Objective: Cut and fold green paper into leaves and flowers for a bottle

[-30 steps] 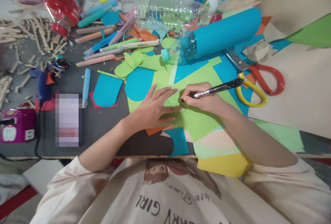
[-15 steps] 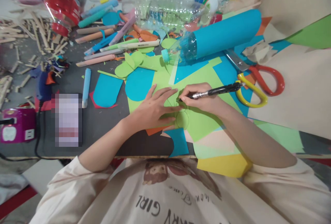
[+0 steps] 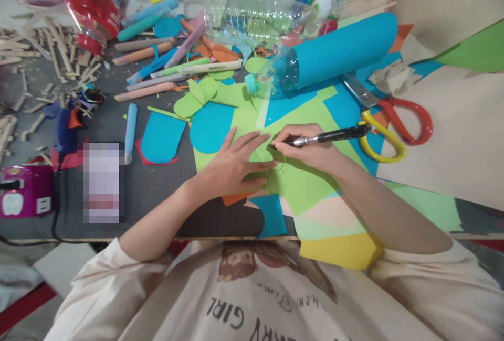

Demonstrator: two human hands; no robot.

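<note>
A light green sheet of paper (image 3: 305, 189) lies in front of me with round pencil-thin outlines drawn on it. My right hand (image 3: 305, 147) is closed around a black pen (image 3: 340, 134), its tip against the sheet just above the circles. On the left part of the same sheet my left hand (image 3: 240, 165) rests flat with its fingers spread, pressing the paper. Beyond both hands lies a plastic bottle (image 3: 283, 71) wrapped in blue paper, with a turquoise cap. Scissors (image 3: 388, 120) with red and yellow handles lie right of the pen.
Left of my hands are cut blue paper pieces (image 3: 163, 138), a light blue marker (image 3: 131, 134), a phone (image 3: 103, 183) and a blue glue gun (image 3: 66, 128). Several markers, wooden sticks (image 3: 59, 52) and clear bottles (image 3: 252, 16) cover the back. Yellow paper (image 3: 340, 252) overhangs the table's front edge.
The pen tip and my right hand have shifted slightly up and left on the green paper, uncovering more of the upper circle. My left hand stays in place.
</note>
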